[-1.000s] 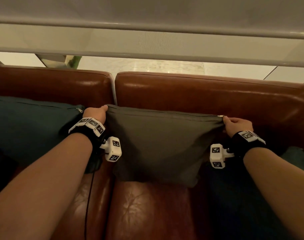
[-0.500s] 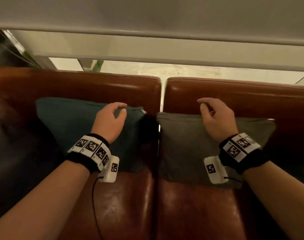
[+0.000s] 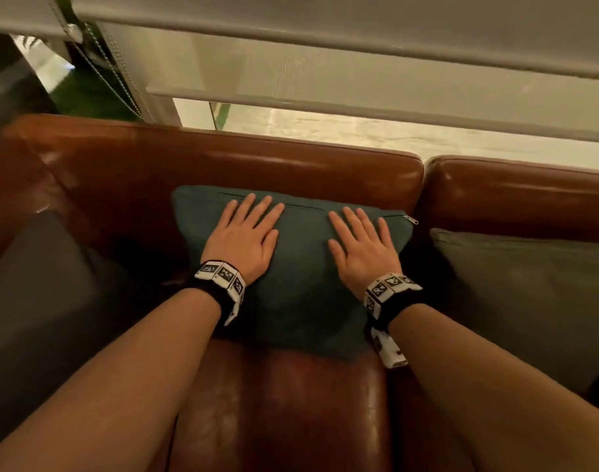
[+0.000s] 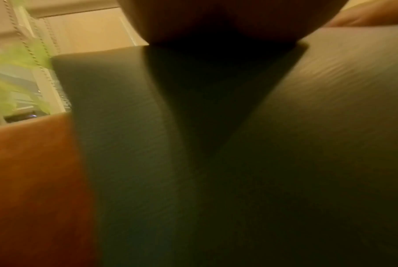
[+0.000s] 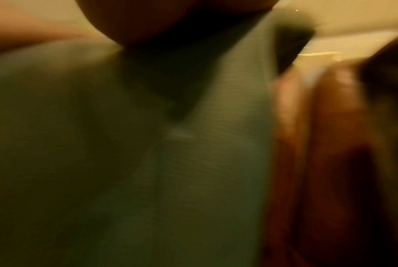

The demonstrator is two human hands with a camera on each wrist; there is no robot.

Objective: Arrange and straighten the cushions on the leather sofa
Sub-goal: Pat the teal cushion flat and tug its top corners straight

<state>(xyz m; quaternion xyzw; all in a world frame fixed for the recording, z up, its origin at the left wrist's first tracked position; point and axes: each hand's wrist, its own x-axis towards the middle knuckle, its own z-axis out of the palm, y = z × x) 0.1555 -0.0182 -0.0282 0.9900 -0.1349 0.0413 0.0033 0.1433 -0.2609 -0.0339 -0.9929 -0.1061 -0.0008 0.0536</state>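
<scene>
On the leather sofa [image 3: 223, 165], teal cushion [image 3: 301, 267] lies under flat fingers [image 3: 257, 212].

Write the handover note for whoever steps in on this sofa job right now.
Left hand: flat, fingers straight, pressing the teal cushion.
Right hand: likewise flat on that cushion.
Teal cushion leans on the leather sofa backrest, zipper at its top right corner.
Olive cushion stands to its right against the next backrest section; grey cushion lies at far left.
Done: teal and olive look upright.
Left: probably finish smoothing teal, then check the grey one.
</scene>
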